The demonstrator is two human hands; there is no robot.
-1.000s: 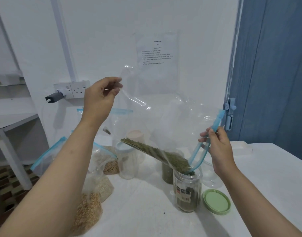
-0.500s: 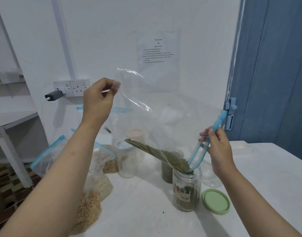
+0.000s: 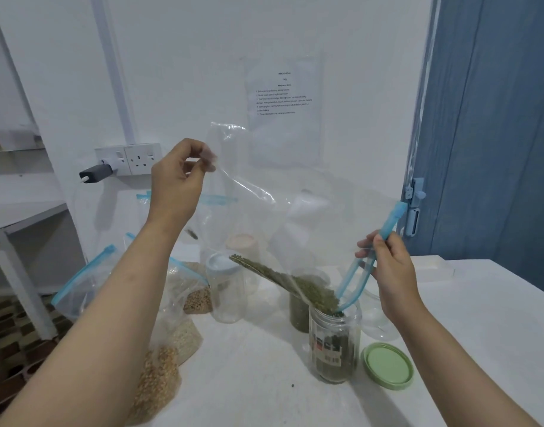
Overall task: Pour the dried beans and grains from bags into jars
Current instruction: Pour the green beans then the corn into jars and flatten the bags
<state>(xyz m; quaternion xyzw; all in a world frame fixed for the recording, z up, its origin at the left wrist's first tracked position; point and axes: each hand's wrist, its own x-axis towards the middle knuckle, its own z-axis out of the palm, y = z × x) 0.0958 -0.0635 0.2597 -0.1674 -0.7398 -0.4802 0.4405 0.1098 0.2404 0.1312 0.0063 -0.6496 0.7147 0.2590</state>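
Since a second ago little has shifted: my left hand [image 3: 180, 180] has kept the bag's bottom corner raised, and the green beans [image 3: 298, 283] have slid further down the crease toward the open jar [image 3: 334, 343], my landmark here — so the pour is under way, and I judge most of the load still sits in the bag. The clear zip bag [image 3: 289, 217] hangs tilted above the jar, its mouth dipped into the jar's opening. My left fingers pinch the bag's raised corner, up and left of the jar; my right hand [image 3: 388, 266], just above and right of the jar, grips the blue zip strip [image 3: 369, 260] to hold the mouth open. The jar is partly filled and stands on the counter [image 3: 465, 318], with its green lid [image 3: 388, 366] lying flat just to its right. A second jar of green beans [image 3: 298, 312] stands just behind it, and an empty jar [image 3: 226, 291] further left. Bags of other grains [image 3: 178, 328] slump well to the left. The jar carries a label [image 3: 326, 349] — I cannot read it. A sheet on the wall [image 3: 284, 109] above the jar is headed "TASK & GOAL"; its smaller lines are too fine to make out.
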